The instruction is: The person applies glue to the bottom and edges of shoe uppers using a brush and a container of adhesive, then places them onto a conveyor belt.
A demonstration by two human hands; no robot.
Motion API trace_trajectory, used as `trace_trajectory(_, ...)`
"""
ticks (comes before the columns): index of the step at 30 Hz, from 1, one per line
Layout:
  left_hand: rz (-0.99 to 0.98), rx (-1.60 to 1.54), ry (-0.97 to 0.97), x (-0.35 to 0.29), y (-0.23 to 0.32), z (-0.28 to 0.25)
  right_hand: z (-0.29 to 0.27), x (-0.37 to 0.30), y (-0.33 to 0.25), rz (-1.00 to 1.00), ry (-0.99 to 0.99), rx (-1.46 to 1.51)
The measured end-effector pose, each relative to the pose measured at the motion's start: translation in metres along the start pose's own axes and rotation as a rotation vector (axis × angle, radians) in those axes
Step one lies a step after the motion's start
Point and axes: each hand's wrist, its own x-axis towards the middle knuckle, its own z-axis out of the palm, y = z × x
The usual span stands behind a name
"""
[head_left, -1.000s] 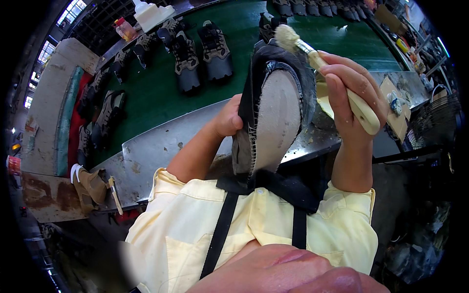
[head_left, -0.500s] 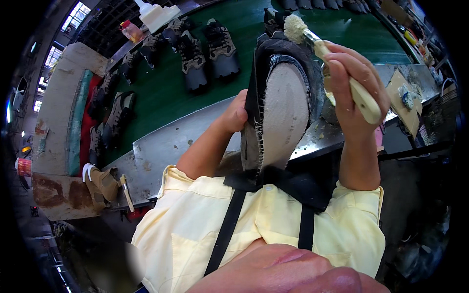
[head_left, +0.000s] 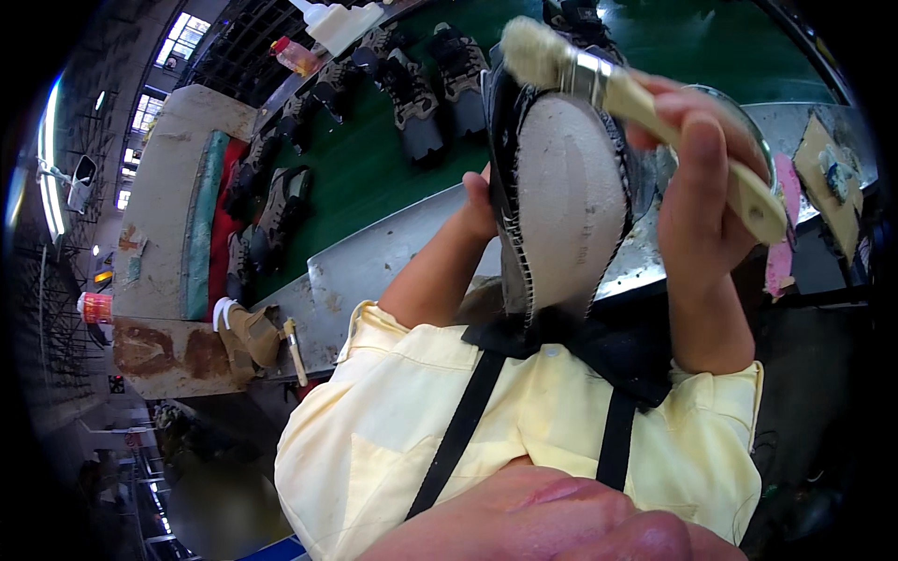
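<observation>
A dark shoe upper [head_left: 513, 201] stands with its pale, stitched-edged insole [head_left: 569, 210] facing me and its lower end near my apron. My left hand [head_left: 479, 208] grips its left side; the fingers behind it are hidden, the thumb shows. In my right hand [head_left: 706, 173] is a paintbrush [head_left: 641, 101], held by its pale wooden handle. Its thick whitish bristles lie over the top end of the insole; whether they touch it, I cannot tell. Behind the right hand shows part of a round rim [head_left: 756, 122].
Several grey-and-black shoes [head_left: 416, 112] stand on the green belt [head_left: 365, 178]. A metal ledge [head_left: 374, 245] runs before it, with another brush [head_left: 295, 351] and a tan shoe [head_left: 253, 332] at its left end. A white bottle [head_left: 341, 26] stands far back; cardboard [head_left: 823, 173] lies right.
The paintbrush has moved left and nearer, from beyond the upper's top right to over the insole's top end. The view has shifted, so the surroundings sit farther right.
</observation>
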Motion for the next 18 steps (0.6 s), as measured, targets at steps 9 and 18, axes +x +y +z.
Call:
trace_trajectory(9,0.006,0.001,0.027,-0.002,0.004,-0.012,-0.006,-0.039,-0.018,-0.223,-0.47,-0.131)
trace_trajectory(18,0.024,0.02,0.06,-0.002,0.0,0.007,-0.014,0.013,0.01,-0.267,-0.41,-0.029)
